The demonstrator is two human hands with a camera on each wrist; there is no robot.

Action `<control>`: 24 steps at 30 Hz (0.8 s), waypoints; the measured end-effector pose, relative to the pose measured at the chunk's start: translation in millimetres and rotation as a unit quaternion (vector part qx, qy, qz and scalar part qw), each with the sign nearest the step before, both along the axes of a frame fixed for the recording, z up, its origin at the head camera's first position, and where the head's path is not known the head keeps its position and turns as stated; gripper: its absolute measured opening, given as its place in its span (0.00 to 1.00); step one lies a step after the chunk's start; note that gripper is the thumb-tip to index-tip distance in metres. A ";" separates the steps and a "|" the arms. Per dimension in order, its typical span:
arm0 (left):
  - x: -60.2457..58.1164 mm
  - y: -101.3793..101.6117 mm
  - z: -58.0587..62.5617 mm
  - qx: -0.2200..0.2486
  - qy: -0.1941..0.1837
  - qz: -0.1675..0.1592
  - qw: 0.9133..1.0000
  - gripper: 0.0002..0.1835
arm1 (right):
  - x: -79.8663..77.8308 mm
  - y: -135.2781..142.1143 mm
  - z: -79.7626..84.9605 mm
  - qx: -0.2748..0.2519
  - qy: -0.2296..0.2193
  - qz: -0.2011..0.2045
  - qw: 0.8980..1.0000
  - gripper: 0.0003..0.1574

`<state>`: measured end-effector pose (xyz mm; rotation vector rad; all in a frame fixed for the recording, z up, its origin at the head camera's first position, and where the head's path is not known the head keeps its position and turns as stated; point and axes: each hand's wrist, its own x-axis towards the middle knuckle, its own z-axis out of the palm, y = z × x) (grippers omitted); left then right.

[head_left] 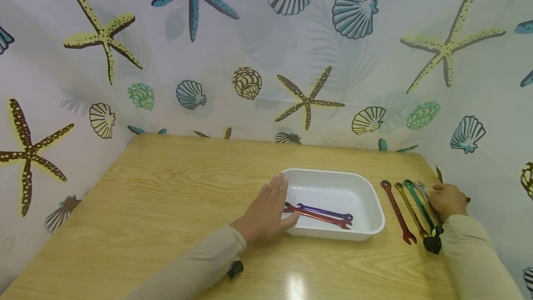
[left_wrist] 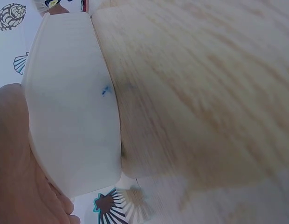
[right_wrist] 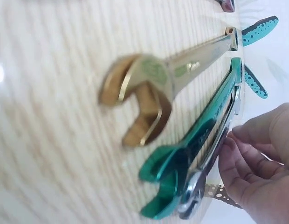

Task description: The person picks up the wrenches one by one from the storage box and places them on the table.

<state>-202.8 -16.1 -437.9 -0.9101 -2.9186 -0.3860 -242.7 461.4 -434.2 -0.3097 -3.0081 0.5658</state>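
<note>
A white plastic tray (head_left: pixel 366 198) stands on the table with a red combination wrench (head_left: pixel 320 216) and a purple one (head_left: pixel 325 210) lying inside. My left hand (head_left: pixel 266 209) rests along the tray's left rim, its fingers straight and the thumb over the near side. The left wrist view shows the tray's outer wall (left_wrist: pixel 72 102) beside that hand. To the right of the tray, my right hand (head_left: pixel 449 199) pinches the shaft of a silver combination wrench (right_wrist: pixel 214 151) with thumb and fingertips. Right beside it lies a green wrench (right_wrist: pixel 200 133).
A gold wrench (head_left: pixel 411 209) and a dark red wrench (head_left: pixel 398 212) lie between the tray and the green wrench. Hanging fabric (head_left: pixel 233 50) printed with starfish and shells borders the wooden table (head_left: pixel 187 189) at the back and both sides.
</note>
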 end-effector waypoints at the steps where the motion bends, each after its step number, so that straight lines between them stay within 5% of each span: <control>1: -0.3 0.9 0.0 0.001 -0.001 -0.001 1.000 0.47 | 1.2 1.0 0.3 0.000 -0.003 0.003 1.000 0.31; 8: 0.2 3.5 0.0 0.007 -0.003 0.003 1.000 0.47 | 3.3 1.2 0.4 0.008 0.000 0.042 0.999 0.27; 24: 1.3 4.2 -0.4 0.012 -0.007 0.003 1.000 0.47 | 3.3 -5.5 -2.6 0.007 0.012 -0.006 1.000 0.23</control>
